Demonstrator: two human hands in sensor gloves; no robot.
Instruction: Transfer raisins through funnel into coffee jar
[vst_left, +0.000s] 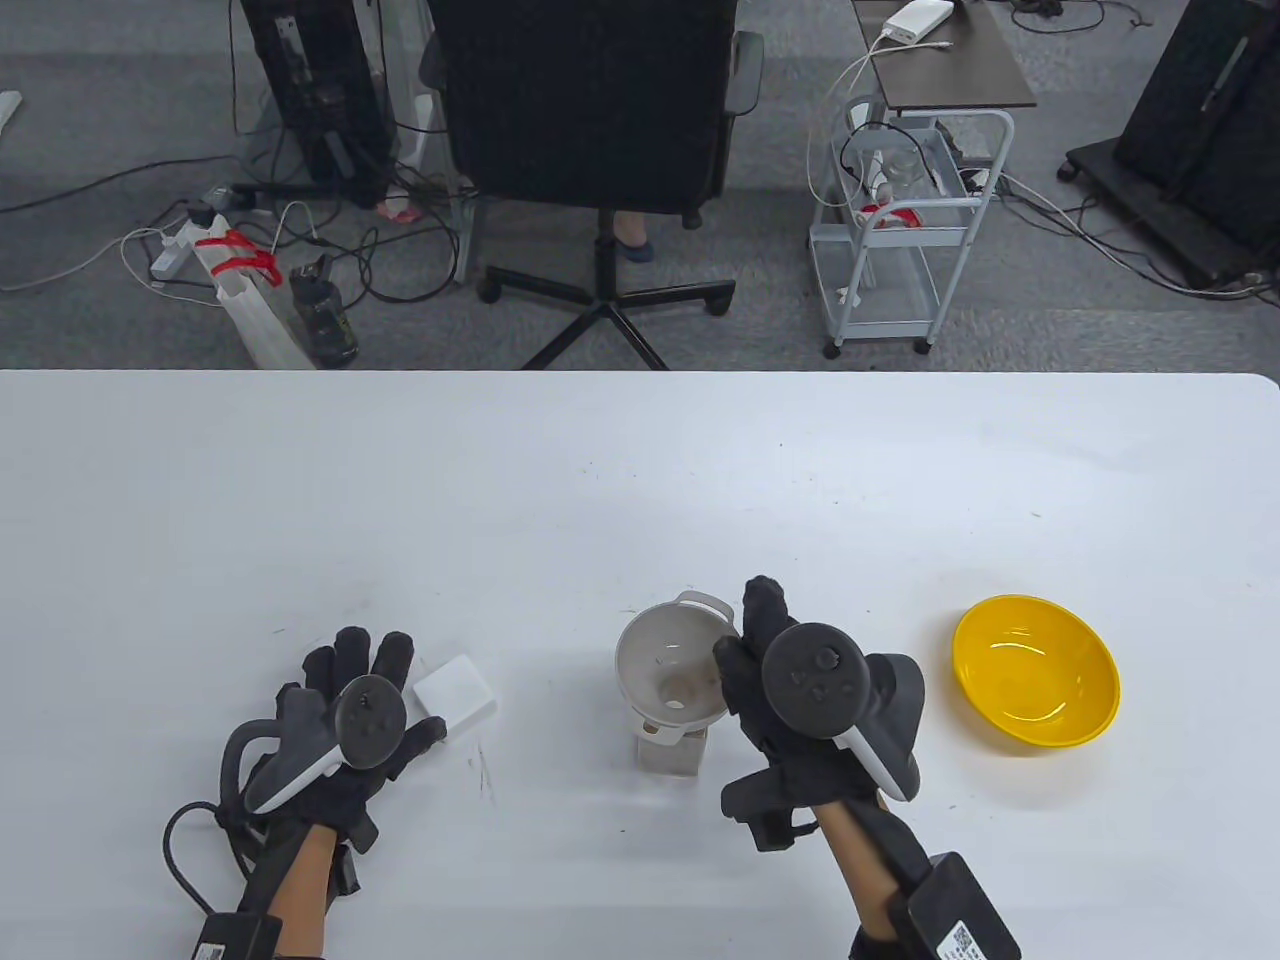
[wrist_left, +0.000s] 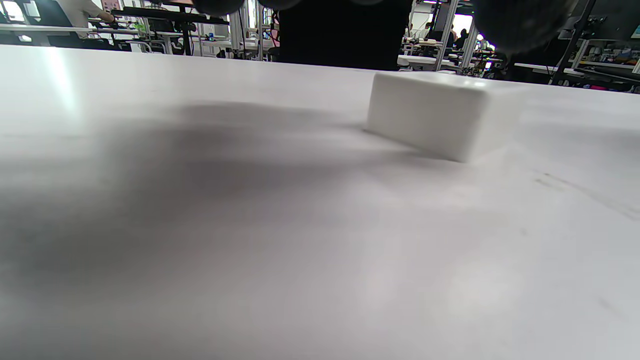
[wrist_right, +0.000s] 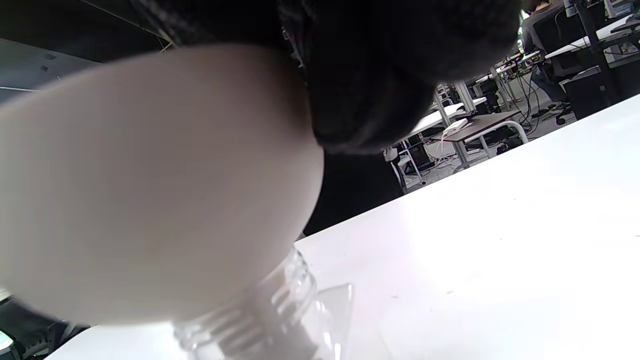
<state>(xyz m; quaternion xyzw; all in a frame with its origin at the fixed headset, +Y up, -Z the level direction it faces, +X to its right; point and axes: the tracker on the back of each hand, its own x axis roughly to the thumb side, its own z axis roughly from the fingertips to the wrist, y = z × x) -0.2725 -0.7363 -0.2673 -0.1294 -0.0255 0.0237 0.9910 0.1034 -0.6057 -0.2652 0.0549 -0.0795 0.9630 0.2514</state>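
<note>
Table (vst_left: 640, 480) white, seen from above; both gloved hands entered from the near edge.

Funnel (vst_left: 668, 675): pale grey, small loop handle on its far rim, seated upright in the mouth of the jar (vst_left: 668, 752). Jar was clear, square-shouldered, standing on the table near the front edge, about centre. In the right wrist view the funnel's cone (wrist_right: 150, 190) filled most of the frame, with the jar's threaded neck (wrist_right: 260, 310) directly under it. No raisins could be made out in the funnel; jar contents could not be told.

Right hand (vst_left: 800, 720) was at the funnel's right side, fingers (vst_left: 765, 610) reaching up along its rim and touching it. From the wrist view a gloved finger (wrist_right: 375, 75) pressed against the cone's upper wall. Whether it truly gripped the rim or only rested there could not be told.

Left hand (vst_left: 345, 720) lay low over the table well left of the jar, fingers spread and holding nothing. A white block (vst_left: 455, 695) sat just beside its fingertips, to the right; contact could not be confirmed. Left wrist view showed the block (wrist_left: 440, 112) resting flat on the table.

Yellow bowl (vst_left: 1035, 670) stood to the right of the right hand, apart from it, and looked empty.
</note>
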